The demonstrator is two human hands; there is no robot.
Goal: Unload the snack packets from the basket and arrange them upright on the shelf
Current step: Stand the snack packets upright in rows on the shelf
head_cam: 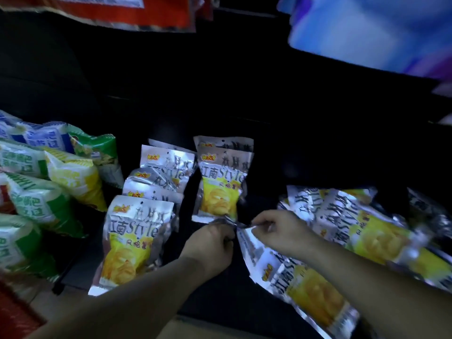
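Silver-and-yellow snack packets stand upright on the dark shelf point(244, 302): a front packet point(133, 238) with several behind it, and a second row led by another packet point(221, 184). My left hand point(210, 243) and my right hand point(281, 232) meet at the top edge of a packet point(293, 282) that lies tilted on the shelf, each pinching its silver seam. More of the same packets point(362, 228) lie flat in a loose heap at the right. No basket is in view.
Green, yellow and blue-white bags point(49, 182) are piled at the left. Red packaging point(127, 11) hangs at the top left and a blurred blue bag point(367, 33) at the top right. The shelf's back is dark.
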